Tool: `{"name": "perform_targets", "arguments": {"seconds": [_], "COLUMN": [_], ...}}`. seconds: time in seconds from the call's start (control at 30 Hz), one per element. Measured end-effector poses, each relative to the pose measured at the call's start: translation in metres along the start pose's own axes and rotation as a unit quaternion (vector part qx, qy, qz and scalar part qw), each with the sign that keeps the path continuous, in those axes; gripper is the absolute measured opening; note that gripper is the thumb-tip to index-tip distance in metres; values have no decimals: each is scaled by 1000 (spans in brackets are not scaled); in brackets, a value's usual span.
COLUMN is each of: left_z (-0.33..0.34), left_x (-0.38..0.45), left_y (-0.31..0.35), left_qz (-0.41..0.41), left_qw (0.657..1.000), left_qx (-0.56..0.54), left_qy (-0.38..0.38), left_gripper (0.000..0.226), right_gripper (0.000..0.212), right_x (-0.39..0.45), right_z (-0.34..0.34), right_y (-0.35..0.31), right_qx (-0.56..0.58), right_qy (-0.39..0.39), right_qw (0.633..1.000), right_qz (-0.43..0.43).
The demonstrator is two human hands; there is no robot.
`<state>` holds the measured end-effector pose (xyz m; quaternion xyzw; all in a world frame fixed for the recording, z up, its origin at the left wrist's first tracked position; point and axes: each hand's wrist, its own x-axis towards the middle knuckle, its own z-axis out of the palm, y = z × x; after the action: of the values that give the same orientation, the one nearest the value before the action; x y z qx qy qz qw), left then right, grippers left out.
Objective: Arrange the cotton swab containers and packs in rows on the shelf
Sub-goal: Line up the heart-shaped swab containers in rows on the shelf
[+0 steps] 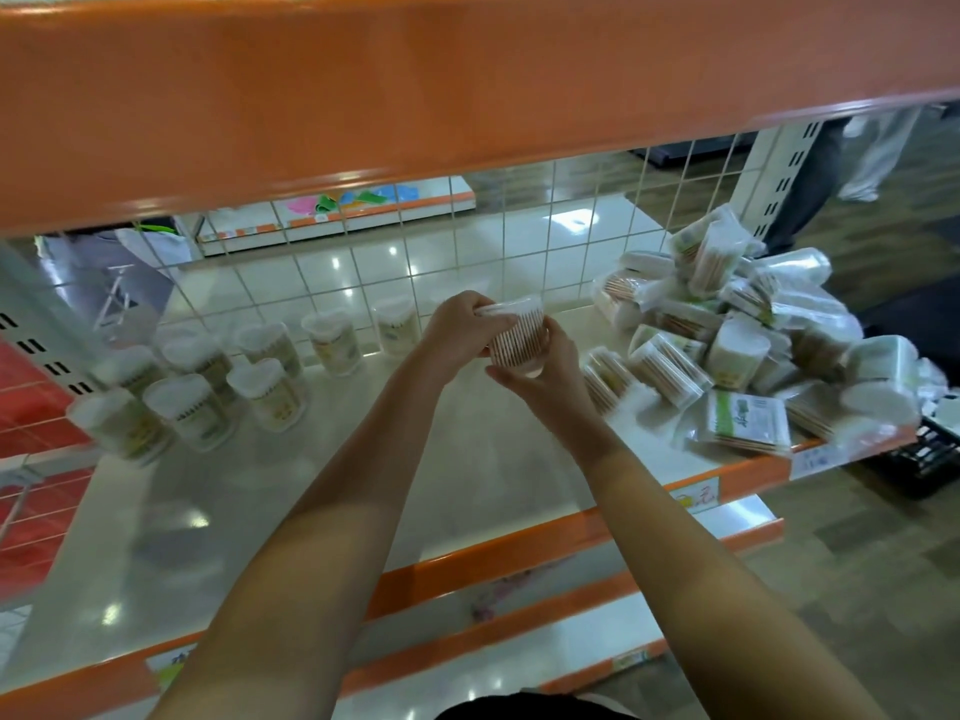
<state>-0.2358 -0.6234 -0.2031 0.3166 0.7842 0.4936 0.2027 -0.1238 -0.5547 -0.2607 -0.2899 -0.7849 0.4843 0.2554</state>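
Observation:
Both my hands hold one clear cotton swab container [519, 337] above the middle of the cream shelf [311, 485]. My left hand [457, 330] grips its lid end from the left. My right hand [545, 376] cups its base from below and the right. Several upright swab containers [270, 387] stand in rows on the shelf's left part, reaching back toward the wire grid. A loose heap of swab containers and packs [737, 335] lies on the shelf's right end.
An orange upper shelf [415, 85] hangs close overhead. A white wire grid [467, 236] backs the shelf. Orange-edged lower shelves [519, 605] jut out below. A black crate [935, 454] sits on the floor at right. A person's legs [810, 184] are beyond the grid.

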Motion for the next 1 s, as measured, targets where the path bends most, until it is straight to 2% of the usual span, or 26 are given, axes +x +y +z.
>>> {"name": "perform_targets", "arguments": {"seconds": [0.13,0.23,0.33,0.43,0.5,0.6,0.67,0.83,1.0], "left_z": [4,1,-5,-14,-22,-26,-25,-23,-30], "left_x": [-3,-2,3,9,12,13,16,17,14], "left_y": [-2,-5,-3,-2,-3,-2,-1,2,7], "left_qz": [-5,-3,-28,-37,11,66,82,94,98], "left_qw": [1000,1000,997,993,999,983,977,976,968], "left_qx": [5,-12,-62,-116,-27,112,112,90,99], "left_qy": [15,-1,-29,2,-30,-127,-160,-173,-210], "left_gripper": [41,39,37,28,35,54,52,44,39], "right_gripper": [87,82,72,72,66,58,51,43,46], "right_x": [4,5,5,6,8,9,8,7,6], "right_z": [7,6,-1,-11,-15,-20,-22,-24,-27], "right_y": [5,2,-3,-4,-4,-6,-7,-6,-4], "right_qx": [-25,-9,96,179,214,260,281,304,311], "right_qy": [12,-3,-16,-68,-94,-124,-143,-167,-199], "right_qw": [1000,1000,995,980,968,952,944,933,925], "right_qz": [-5,-1,13,57,87,103,99,94,95]}}
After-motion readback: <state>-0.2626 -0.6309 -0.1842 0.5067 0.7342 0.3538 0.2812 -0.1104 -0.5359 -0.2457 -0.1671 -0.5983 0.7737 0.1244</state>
